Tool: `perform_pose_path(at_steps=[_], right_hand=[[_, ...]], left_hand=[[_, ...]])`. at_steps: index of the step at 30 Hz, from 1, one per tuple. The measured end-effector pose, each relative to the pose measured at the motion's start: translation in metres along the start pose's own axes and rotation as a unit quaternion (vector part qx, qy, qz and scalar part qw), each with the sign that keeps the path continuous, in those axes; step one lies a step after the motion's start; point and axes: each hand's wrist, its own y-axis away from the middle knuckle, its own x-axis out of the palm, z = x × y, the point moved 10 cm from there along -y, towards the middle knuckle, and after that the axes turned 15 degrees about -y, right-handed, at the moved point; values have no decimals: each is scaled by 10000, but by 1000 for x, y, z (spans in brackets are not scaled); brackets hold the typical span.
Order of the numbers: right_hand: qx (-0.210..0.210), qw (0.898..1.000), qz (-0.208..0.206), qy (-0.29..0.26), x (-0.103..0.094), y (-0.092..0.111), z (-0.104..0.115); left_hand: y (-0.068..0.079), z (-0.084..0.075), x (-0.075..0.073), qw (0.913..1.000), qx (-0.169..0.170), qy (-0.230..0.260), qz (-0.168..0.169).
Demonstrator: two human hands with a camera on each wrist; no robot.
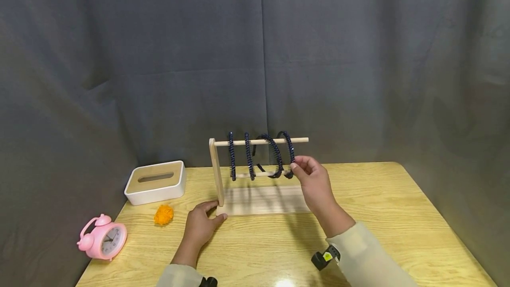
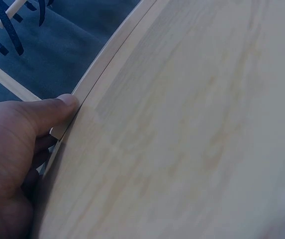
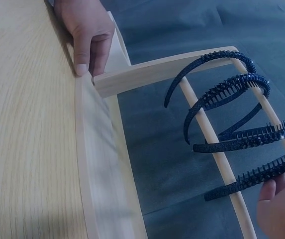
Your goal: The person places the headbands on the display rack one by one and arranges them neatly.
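A wooden stand (image 1: 260, 202) has a flat base, one upright on its left and two horizontal rods. Several dark blue, toothed, sparkly headbands (image 1: 249, 156) hang over the rods. My right hand (image 1: 317, 186) pinches the rightmost headband (image 3: 251, 178) by its front side, thumb in front in the head view. That headband still loops over the upper rod (image 1: 301, 140). The headband to its left (image 1: 275, 154) sits turned at an angle. At the base's front left corner my left hand (image 1: 200, 226) grips the stand, its thumb (image 2: 68, 99) on the front edge.
To the left stand a white tissue box (image 1: 155, 194) with a wooden lid and a pink alarm clock (image 1: 97, 239). An orange fluffy ball (image 1: 164, 215) lies between them and the stand. Grey curtain (image 1: 263, 65) hangs behind the wooden table (image 1: 382, 216).
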Motion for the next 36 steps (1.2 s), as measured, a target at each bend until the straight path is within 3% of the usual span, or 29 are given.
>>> perform_pose_path(at_steps=[36], right_hand=[[-65,9999,-84,27,-6,-1,-3]], left_hand=[[0,-1,0,10000,15,-9,-16]])
